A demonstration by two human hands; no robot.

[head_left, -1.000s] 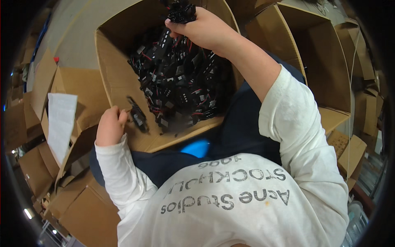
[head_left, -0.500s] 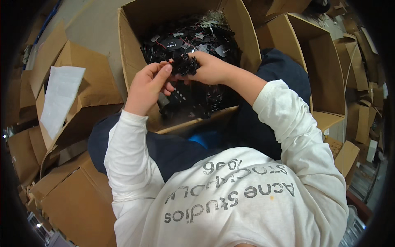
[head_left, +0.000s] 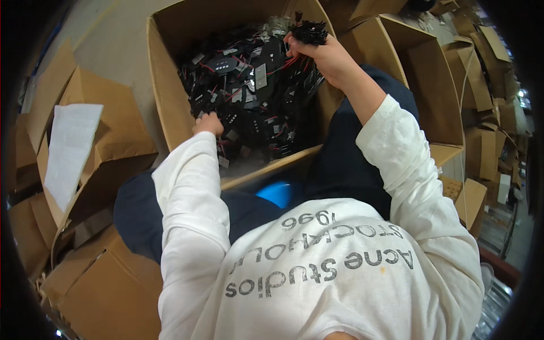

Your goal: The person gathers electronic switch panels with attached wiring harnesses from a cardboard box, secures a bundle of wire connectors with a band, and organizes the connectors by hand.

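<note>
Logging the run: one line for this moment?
left hand: reaching into black wired parts | right hand: holding black part bundle | cardboard box: open

A: what's in the cardboard box (head_left: 164,96)?
B: a tangled heap of black parts (head_left: 249,96) with thin red wires, piled high. One small black bunch (head_left: 309,31) sits lifted above the far right corner.
</note>
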